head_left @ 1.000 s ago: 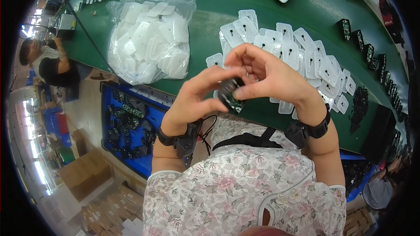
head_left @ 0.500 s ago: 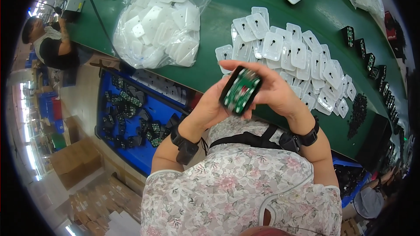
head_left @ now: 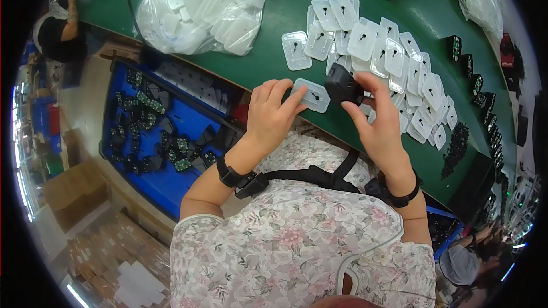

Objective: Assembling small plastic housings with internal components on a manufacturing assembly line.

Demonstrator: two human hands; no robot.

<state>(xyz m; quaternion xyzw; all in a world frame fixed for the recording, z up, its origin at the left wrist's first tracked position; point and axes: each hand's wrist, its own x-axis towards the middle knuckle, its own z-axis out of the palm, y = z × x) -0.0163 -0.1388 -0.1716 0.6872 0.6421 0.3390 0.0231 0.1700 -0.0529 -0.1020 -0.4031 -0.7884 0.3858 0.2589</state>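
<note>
My left hand point(head_left: 270, 116) is at the near edge of the green table, its fingers closed on the left end of a translucent white plastic plate point(head_left: 316, 100) with a small black part at its middle. Just right of that plate, my right hand point(head_left: 379, 124) grips a black box-shaped housing point(head_left: 341, 83) between thumb and fingers. The housing is tilted with its dark outer side up, so its inside is hidden. Beyond both hands lies a heap of similar white plates point(head_left: 361, 42), one of them close behind the housing.
A clear bag of white plates point(head_left: 200, 8) lies at the far left. Black housings with green circuit boards point(head_left: 454, 49) line the right side, near a pile of small black parts point(head_left: 456, 149). A blue bin point(head_left: 149, 179) holds more housings. Another person point(head_left: 57, 34) is at far left.
The housing was held in both hands, circuit board up; now only my right hand has it, turned dark side up. My left hand has let go and taken a white plate.
</note>
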